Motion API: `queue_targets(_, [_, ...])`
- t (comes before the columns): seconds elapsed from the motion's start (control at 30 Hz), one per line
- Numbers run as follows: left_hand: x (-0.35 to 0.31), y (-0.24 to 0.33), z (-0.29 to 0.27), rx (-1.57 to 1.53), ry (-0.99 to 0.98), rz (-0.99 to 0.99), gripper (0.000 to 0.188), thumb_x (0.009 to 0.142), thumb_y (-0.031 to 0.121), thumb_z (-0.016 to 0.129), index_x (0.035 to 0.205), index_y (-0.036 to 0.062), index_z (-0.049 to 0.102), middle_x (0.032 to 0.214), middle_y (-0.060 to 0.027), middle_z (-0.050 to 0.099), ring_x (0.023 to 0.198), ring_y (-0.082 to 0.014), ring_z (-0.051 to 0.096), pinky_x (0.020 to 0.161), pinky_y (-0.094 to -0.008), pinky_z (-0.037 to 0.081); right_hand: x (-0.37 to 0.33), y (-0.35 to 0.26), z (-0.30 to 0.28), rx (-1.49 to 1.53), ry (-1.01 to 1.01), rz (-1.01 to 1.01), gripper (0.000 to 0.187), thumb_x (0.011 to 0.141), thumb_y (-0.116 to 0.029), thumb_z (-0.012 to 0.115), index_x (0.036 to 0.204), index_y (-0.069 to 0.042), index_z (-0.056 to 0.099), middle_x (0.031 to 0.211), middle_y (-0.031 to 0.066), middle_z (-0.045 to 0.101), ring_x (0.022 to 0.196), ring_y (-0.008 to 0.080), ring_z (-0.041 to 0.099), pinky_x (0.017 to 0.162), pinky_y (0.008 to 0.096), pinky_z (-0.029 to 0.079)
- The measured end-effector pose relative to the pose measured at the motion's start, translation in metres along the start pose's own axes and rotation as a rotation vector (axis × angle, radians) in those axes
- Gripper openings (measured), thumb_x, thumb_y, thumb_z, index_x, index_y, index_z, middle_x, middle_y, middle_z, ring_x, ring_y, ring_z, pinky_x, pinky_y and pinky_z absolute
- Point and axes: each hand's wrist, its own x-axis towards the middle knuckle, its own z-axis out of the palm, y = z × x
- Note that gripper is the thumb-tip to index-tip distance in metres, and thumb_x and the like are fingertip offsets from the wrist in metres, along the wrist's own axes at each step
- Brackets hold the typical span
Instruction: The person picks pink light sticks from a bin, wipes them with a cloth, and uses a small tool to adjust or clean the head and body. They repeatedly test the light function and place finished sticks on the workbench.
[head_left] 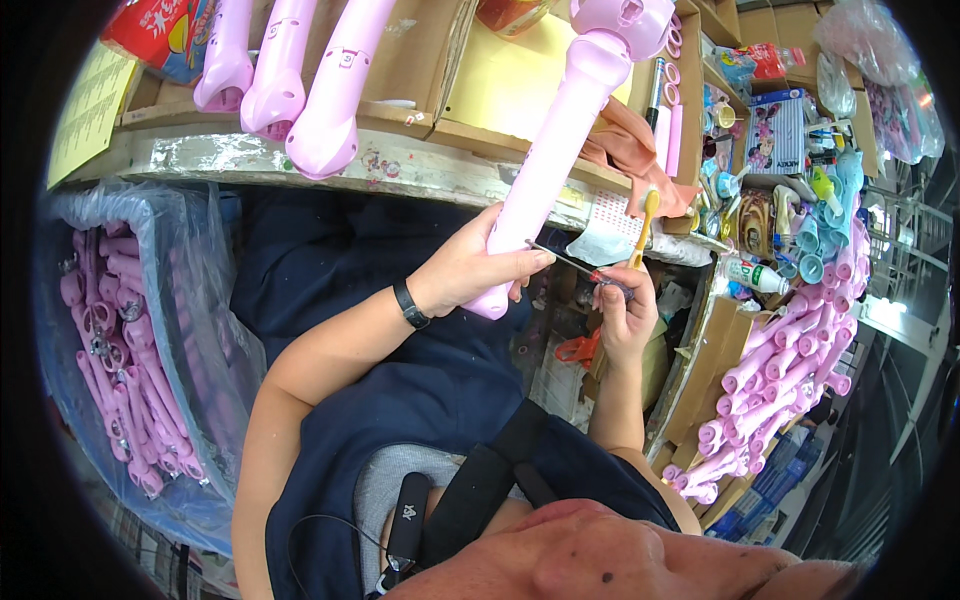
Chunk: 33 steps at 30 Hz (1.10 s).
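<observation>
Pink plastic fills the left hand, whose fingers are wrapped tight about the lower end of a long pink handle piece that slants up and away to a rounded head resting over the workbench. On that wrist sits one black wristband. The right hand is closed around the grip of a thin screwdriver, its metal shaft reaching left so the tip meets the handle piece just by the left fingertips; the two hands sit near each other but do not touch. Just above the right hand one yellow-handled tool stands upright against the bench edge, and below it lies one orange clip-like thing. On the bench, three more pink handle pieces lie side by side on a cardboard tray, their rounded ends hanging over the front edge. A peach cloth lies bunched to the right of the held piece. At the person's left a plastic-lined bin holds many small pink tube parts, too many and too tangled to count. At the right a heap of pink tubes spills across cardboard, again past counting, with a cluster of light blue cups and one white bottle beside it.
</observation>
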Motion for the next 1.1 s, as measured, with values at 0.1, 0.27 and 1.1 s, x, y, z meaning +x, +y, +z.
queue_targets(0.1, [0.000, 0.000, 0.003, 0.018, 0.003, 0.006, 0.047, 0.089, 0.015, 0.070, 0.126, 0.0014, 0.045, 0.081, -0.0037, 0.060, 0.063, -0.0101, 0.061, 0.058, -0.0264, 0.053, -0.002, -0.001, 0.009, 0.201, 0.035, 0.020, 0.016, 0.097, -0.013, 0.059, 0.106, 0.000, 0.056, 0.096, 0.0064, 0.052, 0.071, 0.0091, 0.052, 0.064, 0.0206, 0.043])
queue_targets(0.27, [0.002, 0.001, -0.001, 0.025, -0.001, -0.032, 0.048, 0.086, 0.017, 0.073, 0.122, 0.0006, 0.047, 0.082, -0.0028, 0.060, 0.062, -0.0080, 0.058, 0.057, -0.0228, 0.050, -0.009, -0.001, 0.024, 0.220, 0.091, -0.001, 0.016, 0.098, -0.013, 0.057, 0.107, -0.001, 0.053, 0.097, 0.0080, 0.052, 0.069, 0.0098, 0.053, 0.063, 0.0216, 0.044])
queue_targets(1.1, [0.013, -0.029, -0.032, -0.534, -0.501, -0.039, 0.075, 0.066, 0.006, 0.068, 0.135, -0.0028, 0.041, 0.105, -0.0178, 0.062, 0.077, -0.0239, 0.066, 0.105, -0.0505, 0.042, 0.071, -0.076, -0.007, -0.409, -0.496, 0.078, 0.011, 0.091, -0.010, 0.065, 0.096, 0.000, 0.065, 0.074, 0.0044, 0.064, 0.066, 0.0099, 0.060, 0.061, 0.0246, 0.047])
